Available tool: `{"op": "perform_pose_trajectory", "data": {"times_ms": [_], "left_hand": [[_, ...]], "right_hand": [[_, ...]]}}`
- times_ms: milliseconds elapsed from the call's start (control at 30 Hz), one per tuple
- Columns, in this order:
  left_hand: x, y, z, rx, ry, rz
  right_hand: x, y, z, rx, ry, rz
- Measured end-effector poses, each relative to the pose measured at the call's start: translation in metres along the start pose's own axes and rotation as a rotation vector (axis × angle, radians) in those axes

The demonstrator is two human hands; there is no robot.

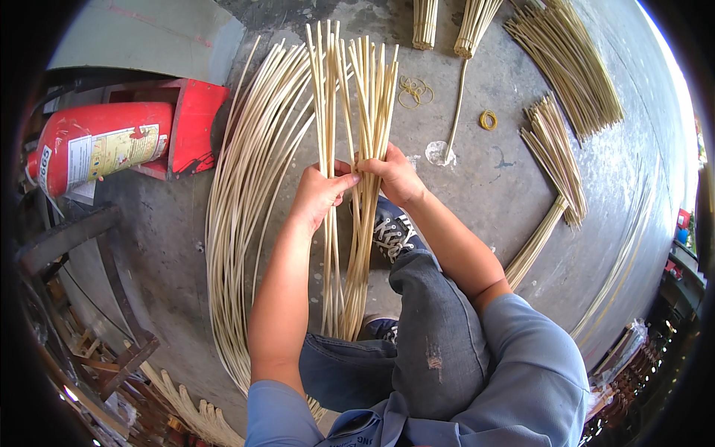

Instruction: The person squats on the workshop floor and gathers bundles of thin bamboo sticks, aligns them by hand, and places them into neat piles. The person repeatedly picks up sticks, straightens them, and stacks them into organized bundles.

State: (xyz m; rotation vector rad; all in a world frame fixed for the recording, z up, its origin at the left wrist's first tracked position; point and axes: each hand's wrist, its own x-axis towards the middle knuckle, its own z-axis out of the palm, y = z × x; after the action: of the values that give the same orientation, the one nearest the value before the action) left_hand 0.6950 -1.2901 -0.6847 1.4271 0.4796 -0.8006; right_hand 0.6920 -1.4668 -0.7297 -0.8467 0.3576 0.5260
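My left hand (316,195) is closed round a few long, pale rattan canes (322,104), which stand roughly upright in front of me. Beside it, my right hand (395,176) grips a thicker bundle of rattan canes (377,97), its thumb and fingers pressed to the near side. Both hands meet at about the same height, with fingertips almost touching between the two groups. Lower down, the canes run between my legs, close to my dark laced shoe (393,232). A large pile of loose, curved canes (234,223) lies on the floor to the left.
A red fire extinguisher (104,138) and its red stand (197,123) are at left, above a dark metal frame (67,240). More cane bundles (570,71) lie at far right. A yellow coil (488,120) and thin loops (415,92) rest on the concrete floor (506,216).
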Motion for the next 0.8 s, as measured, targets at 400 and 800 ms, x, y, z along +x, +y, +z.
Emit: {"op": "perform_pose_trajectory", "data": {"times_ms": [400, 800], "left_hand": [[0.001, -0.002, -0.001, -0.046, -0.029, -0.002], [-0.002, -0.005, -0.007, -0.041, -0.016, 0.022]], "right_hand": [[0.001, 0.001, -0.002, 0.023, 0.010, 0.037], [0.001, -0.001, 0.008, 0.014, 0.021, 0.021]]}}
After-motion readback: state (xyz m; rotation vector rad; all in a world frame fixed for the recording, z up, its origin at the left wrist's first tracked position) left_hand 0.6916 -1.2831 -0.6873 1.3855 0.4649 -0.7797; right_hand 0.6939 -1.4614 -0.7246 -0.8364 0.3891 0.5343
